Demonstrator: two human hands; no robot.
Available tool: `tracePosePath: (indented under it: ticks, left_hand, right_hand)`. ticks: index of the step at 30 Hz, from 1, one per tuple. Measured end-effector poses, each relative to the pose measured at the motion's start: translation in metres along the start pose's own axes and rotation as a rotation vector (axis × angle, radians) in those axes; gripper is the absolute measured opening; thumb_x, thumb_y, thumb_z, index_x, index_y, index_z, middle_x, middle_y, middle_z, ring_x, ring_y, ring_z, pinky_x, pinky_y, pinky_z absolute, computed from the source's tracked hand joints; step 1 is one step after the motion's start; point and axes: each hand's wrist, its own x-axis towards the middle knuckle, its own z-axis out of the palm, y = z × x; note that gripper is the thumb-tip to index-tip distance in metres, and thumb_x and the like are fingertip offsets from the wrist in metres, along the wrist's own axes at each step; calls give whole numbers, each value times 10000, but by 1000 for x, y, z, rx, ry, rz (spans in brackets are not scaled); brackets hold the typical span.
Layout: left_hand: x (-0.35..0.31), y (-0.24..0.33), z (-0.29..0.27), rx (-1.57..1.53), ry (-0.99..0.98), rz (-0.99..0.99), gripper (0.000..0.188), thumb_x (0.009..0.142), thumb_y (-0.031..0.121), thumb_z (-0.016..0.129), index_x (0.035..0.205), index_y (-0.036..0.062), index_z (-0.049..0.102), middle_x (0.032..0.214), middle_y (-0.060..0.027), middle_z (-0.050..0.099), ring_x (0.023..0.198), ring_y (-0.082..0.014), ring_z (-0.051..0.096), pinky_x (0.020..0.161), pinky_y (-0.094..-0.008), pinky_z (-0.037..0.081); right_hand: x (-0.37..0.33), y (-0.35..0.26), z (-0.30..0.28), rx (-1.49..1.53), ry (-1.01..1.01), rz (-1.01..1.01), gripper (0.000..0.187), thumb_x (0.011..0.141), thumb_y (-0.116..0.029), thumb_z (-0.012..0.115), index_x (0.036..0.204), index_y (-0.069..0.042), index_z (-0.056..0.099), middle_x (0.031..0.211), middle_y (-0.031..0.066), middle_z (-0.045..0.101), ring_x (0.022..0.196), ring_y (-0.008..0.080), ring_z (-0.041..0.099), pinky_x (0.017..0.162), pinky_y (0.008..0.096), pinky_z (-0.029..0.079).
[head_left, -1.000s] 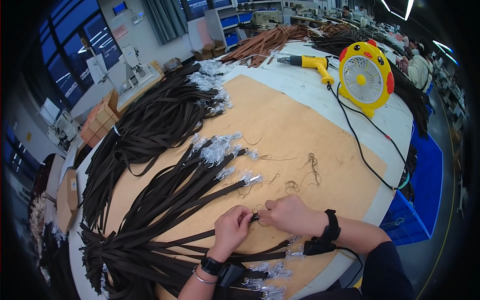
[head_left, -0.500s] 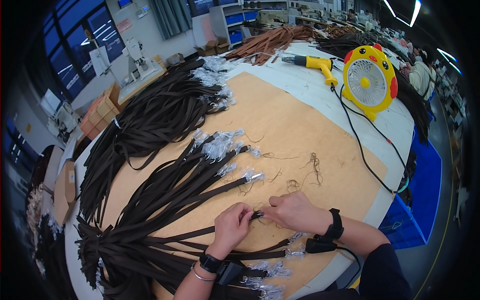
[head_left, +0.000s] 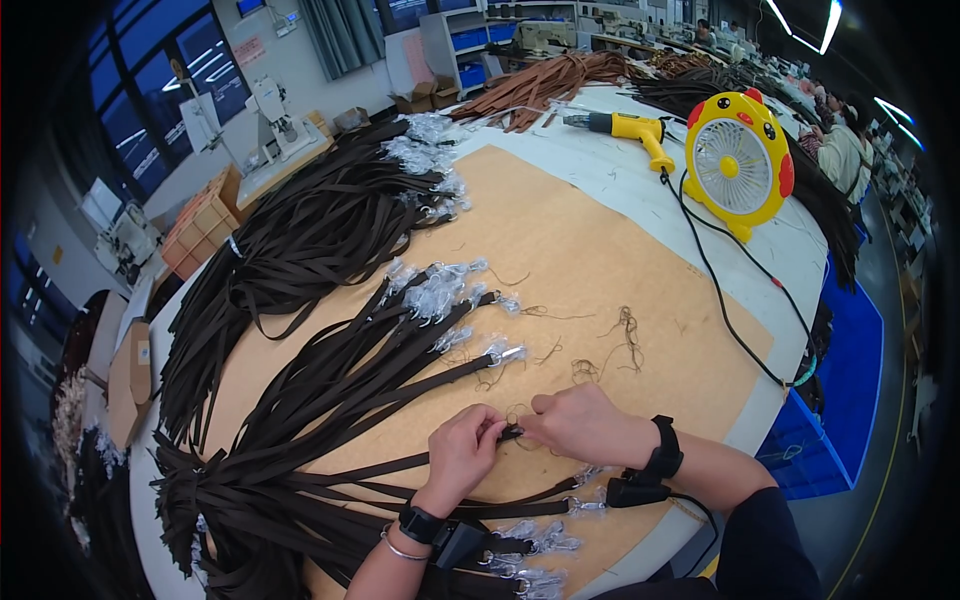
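Observation:
My left hand pinches a dark brown strap near its end, above the tan board. Close against it, my right hand is closed with its fingertips at that same end. The fingers hide most of what lies between them, and any clip there cannot be made out. More dark straps fan out from a gathered bundle at the left. Their metal clips are wrapped in clear plastic. Two such wrapped clips lie just below my right wrist.
Loose dark threads lie on the tan board beyond my hands. Another strap pile is at the far left. A yellow heat gun and a yellow fan stand at the back right, their cables trailing. A blue bin is beside the table.
My right hand has shifted very slightly to the left at the strap's end. The left hand keeps its place and its pinch.

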Motion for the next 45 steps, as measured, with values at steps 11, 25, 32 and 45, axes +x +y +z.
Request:
tracePosePath:
  ticks: [11, 25, 32, 45]
  left_hand:
    - [0, 0, 1, 7, -12, 12, 54, 883, 102, 688, 884, 67, 646, 766, -91, 661, 688, -275, 660, 611, -362, 499]
    - [0, -2, 2, 84, -18, 62, 57, 913, 119, 648, 896, 82, 608, 759, -77, 657, 715, -285, 663, 619, -384, 500]
    - [1, 0, 2, 97, -15, 61, 60, 914, 117, 642, 880, 84, 605, 730, -68, 651, 702, -288, 661, 623, -387, 503]
    - [-1, 16, -36, 133, 73, 58, 351, 834, -13, 637, 1173, 75, 630, 1114, -107, 587, 889, -277, 618, 777, -358, 518]
  right_hand:
    - [-3, 14, 14, 109, 34, -4, 151, 887, -266, 679, 979, -158, 731, 744, 46, 607, 657, 243, 658, 538, 376, 506]
    - [-5, 7, 13, 171, 47, 45, 175, 918, -295, 651, 895, -136, 721, 766, 71, 630, 680, 284, 670, 571, 413, 521]
    - [-5, 11, 14, 123, 15, -20, 190, 925, -295, 638, 951, -121, 711, 774, 76, 638, 714, 281, 675, 589, 419, 523]
    - [-3, 15, 17, 431, 173, 306, 297, 921, -366, 651, 1068, -113, 700, 857, 122, 718, 790, 326, 690, 678, 424, 531]
